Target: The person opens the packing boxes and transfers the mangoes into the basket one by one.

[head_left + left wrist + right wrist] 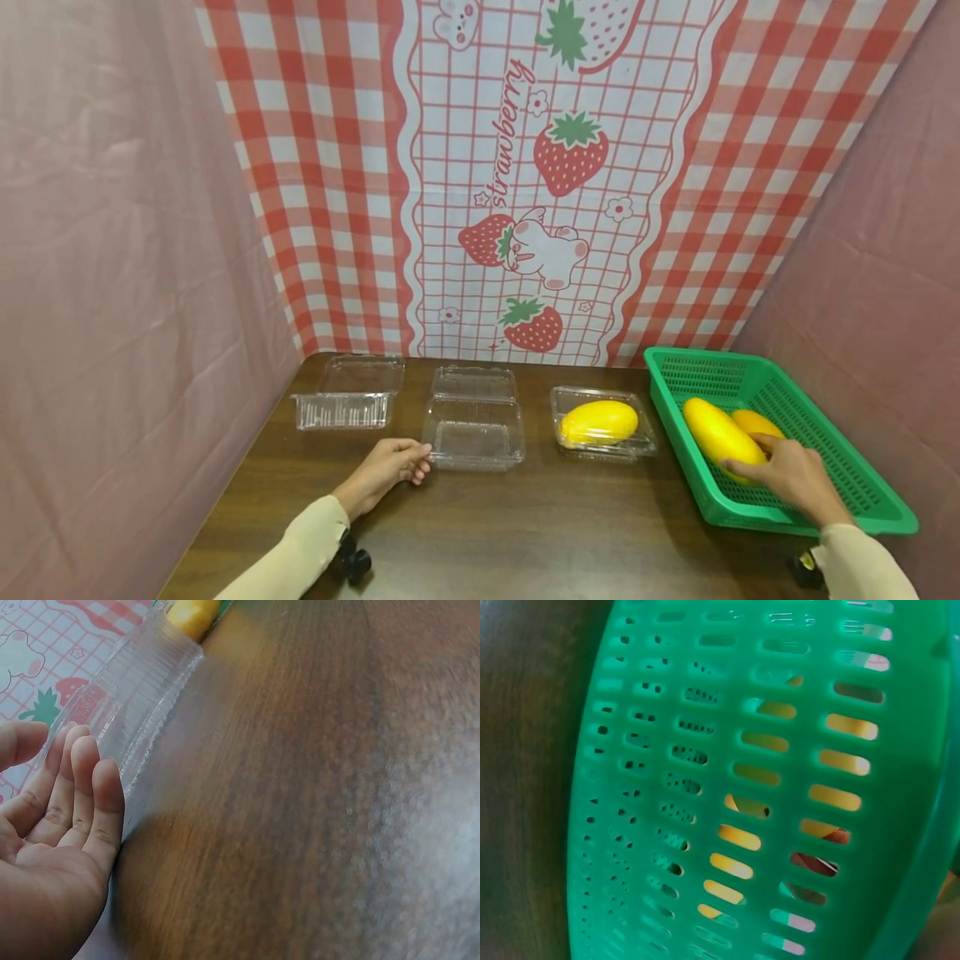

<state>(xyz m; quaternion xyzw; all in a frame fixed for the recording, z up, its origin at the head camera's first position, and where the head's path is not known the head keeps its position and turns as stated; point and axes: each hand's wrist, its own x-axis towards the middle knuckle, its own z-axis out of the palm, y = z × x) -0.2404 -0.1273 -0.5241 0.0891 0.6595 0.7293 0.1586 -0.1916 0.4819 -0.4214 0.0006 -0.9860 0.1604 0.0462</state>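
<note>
My left hand (386,471) pinches the near left corner of a clear plastic clamshell container (476,433), whose lid is folded back. In the left wrist view the container's ridged wall (157,690) runs beyond the fingertips. Over the green basket (682,475), my right hand (798,475) grips a long yellow mango (716,433) at its near end, thumb on the left side. Another mango (757,423) lies behind it, partly covered by the hand. From the right wrist, the basket's slotted wall (900,847) hides most of the hand; yellow shows through the slots.
Between the left hand's container and the basket, one mango (600,422) lies in a clear container (645,442). At the far left stands another clear container (341,412) with its lid back. A checked strawberry cloth (345,167) hangs behind the brown table (525,533).
</note>
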